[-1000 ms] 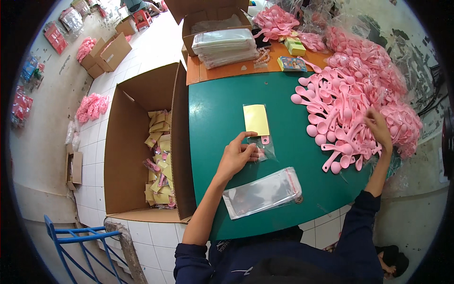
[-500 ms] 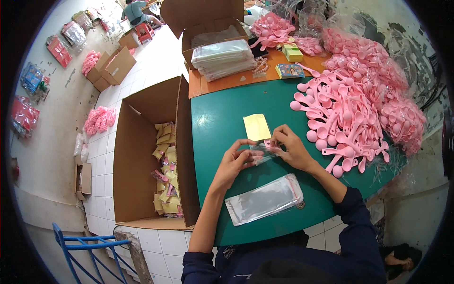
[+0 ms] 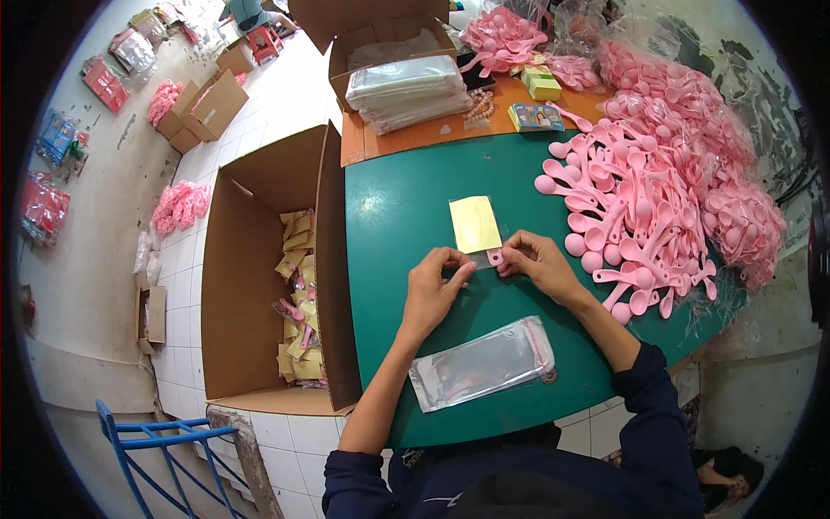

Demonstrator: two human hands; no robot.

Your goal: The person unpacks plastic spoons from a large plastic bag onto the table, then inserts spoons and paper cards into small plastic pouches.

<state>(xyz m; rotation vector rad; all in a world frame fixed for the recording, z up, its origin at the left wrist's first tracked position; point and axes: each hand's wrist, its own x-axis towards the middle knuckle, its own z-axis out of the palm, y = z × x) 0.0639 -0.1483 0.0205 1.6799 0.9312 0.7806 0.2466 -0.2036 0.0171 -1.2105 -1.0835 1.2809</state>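
Note:
In front of me is a small clear plastic bag point(image 3: 478, 260) with a yellow card point(image 3: 475, 225) in it. The end of a pink spoon's handle point(image 3: 494, 256) shows below the card; the rest of the spoon is hidden. My left hand point(image 3: 437, 290) pinches the bag's near edge on the left, thumb against fingers. On the right, my right hand point(image 3: 540, 270) pinches the same edge beside the handle end. A stack of flat clear plastic bags point(image 3: 482, 363) lies on the green table point(image 3: 406, 208), nearer to me than both hands.
A heap of pink spoons point(image 3: 635, 216) covers the table's right side, with bagged spoons behind. A deep cardboard box point(image 3: 259, 346) of filled packets stands at the left. Small cards point(image 3: 536, 118) and stacked clear bags point(image 3: 406, 91) lie on the orange surface at the back.
The bag's crumpled near end now lies folded flat below the yellow card. My left hand has shifted slightly, its fingers drawn into a pinch. My view has tilted a little.

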